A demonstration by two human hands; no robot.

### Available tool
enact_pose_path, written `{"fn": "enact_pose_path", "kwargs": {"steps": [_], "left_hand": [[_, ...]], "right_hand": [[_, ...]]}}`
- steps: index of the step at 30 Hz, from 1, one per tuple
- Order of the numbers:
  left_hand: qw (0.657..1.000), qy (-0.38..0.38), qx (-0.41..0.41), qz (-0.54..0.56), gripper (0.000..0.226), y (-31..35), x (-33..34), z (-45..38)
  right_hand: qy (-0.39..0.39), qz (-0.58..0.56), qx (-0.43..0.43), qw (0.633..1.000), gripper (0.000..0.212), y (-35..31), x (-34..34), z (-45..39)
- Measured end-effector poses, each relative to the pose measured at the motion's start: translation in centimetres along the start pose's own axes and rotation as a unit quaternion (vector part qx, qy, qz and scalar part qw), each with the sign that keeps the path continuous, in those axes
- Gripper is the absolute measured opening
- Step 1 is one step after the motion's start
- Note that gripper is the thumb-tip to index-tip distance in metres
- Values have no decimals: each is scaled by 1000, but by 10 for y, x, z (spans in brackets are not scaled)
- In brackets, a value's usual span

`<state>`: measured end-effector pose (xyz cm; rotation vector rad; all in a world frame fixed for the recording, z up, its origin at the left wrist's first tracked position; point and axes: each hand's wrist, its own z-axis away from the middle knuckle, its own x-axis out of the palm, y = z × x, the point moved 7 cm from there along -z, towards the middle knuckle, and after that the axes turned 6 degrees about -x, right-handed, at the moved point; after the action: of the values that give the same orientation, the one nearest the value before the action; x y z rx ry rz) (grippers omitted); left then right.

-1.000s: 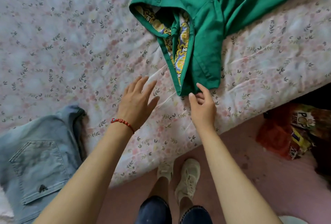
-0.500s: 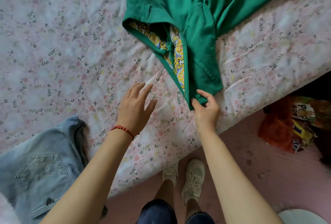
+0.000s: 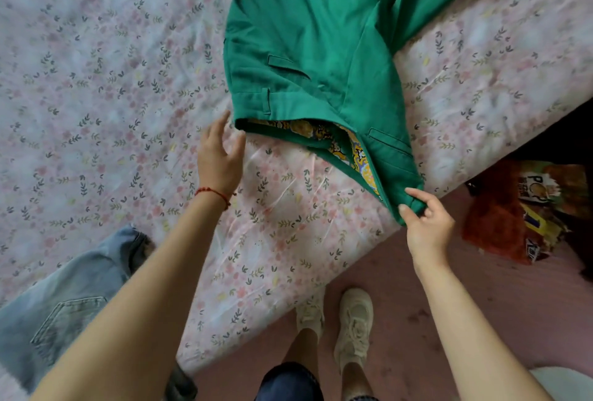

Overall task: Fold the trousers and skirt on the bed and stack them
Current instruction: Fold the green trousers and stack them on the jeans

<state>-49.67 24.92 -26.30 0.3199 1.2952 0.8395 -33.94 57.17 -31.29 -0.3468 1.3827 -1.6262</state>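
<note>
- The green trousers [image 3: 321, 47] lie spread on the bed [image 3: 96, 80], waistband toward the person, legs running off the top of the view
- The waistband gapes open and shows a yellow patterned lining [image 3: 353, 147] inside
- The right hand [image 3: 426, 227] pinches the near corner of the waistband between thumb and curled fingers, at the edge of the bed
- The left hand [image 3: 219, 157] hovers with fingers spread and relaxed just beside the other end of the waistband; it holds nothing, and whether the fingertips touch the cloth I cannot tell
- A red string bracelet [image 3: 213, 193] circles the left wrist
- A light blue denim garment [image 3: 64, 304], back pocket up, lies at the lower left of the bed, well apart from the trousers
- The bed has a pale floral sheet
- Snack bags [image 3: 529, 208] lie on the pink floor [image 3: 481, 304] at the right
- Cream trainers [image 3: 353, 320] stand by the bed's edge
</note>
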Motion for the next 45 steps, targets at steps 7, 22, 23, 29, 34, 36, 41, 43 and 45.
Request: {"fn": "enact_pose_path", "kwargs": {"steps": [7,22,23,29,34,36,41,43,45], "left_hand": [[994,-13,-52,94,35,1,9,-54],[966,14,-183,182,38,-76,-17,-4],[962,21,-196,189,37,-86,-21,6],[934,35,-240,262,35,-118,-29,66],[919,53,-240,307,34,-112,-38,102],[915,62,-240,318,33,-109,-42,118],[908,70,-221,349,35,-109,-55,169],[908,61,-220,353,35,-111,-60,193],[905,57,-223,359,35,-113,-68,214]], "right_hand": [[28,-43,0,999,39,3,6,3],[5,-18,17,1000,40,0,1,21],[-1,-5,21,1000,38,2,0,25],[-19,25,4,1000,34,5,-9,49],[-28,13,-11,999,33,-1,-18,67],[-34,13,-19,999,32,-4,-23,76],[-48,-5,-39,998,34,-11,-44,111],[-48,-2,-52,997,33,-19,-56,130],[-42,-6,-56,998,31,-27,-69,150]]}}
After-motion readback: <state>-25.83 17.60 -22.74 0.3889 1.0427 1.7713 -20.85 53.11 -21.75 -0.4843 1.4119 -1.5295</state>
